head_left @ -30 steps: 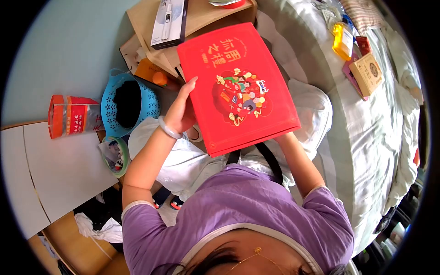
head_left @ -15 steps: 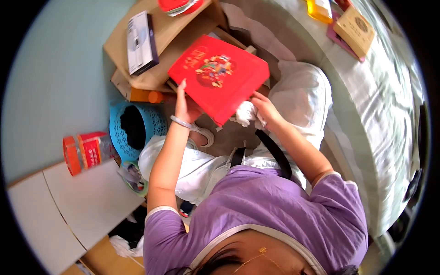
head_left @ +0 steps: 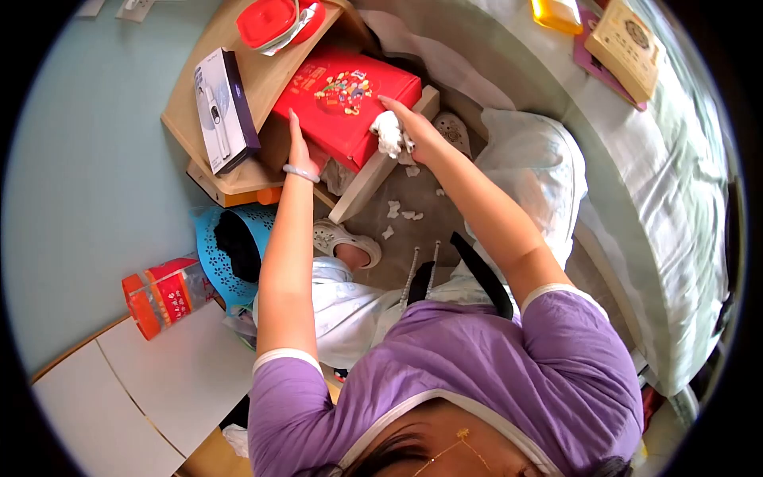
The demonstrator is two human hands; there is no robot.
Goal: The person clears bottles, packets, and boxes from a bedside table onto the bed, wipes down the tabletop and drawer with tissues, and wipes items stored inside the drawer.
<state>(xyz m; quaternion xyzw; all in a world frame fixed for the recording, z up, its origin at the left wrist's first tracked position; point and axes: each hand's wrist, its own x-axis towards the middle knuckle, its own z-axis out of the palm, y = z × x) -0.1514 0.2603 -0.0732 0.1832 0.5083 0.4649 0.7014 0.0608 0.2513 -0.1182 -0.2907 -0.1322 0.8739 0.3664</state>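
A red box [head_left: 334, 91] with gold lettering and a colourful printed picture sits tilted in the open drawer [head_left: 373, 181] of a wooden nightstand, its far edge under the nightstand's top. My left hand [head_left: 304, 151] grips the box's left side, thumb up along the edge, a pale bangle at the wrist. At the right side, my right hand [head_left: 415, 133] presses the box with its fingers and also clutches crumpled white tissue [head_left: 388, 133]. Beneath the box, some pale crumpled stuff [head_left: 338, 176] shows inside the drawer.
On the nightstand top [head_left: 274, 87] lie a white boxed device [head_left: 218, 111] and a red lidded container [head_left: 270, 22]. White tissue scraps [head_left: 395, 209] litter the floor. A blue basket [head_left: 230, 270] stands left, beside a red-and-clear package [head_left: 163, 294]. The bed [head_left: 636, 207] borders the right.
Both hands have moved the red box forward and left, away from my body, down into the drawer. The tissue has stayed in my right hand. My view has shifted slightly.
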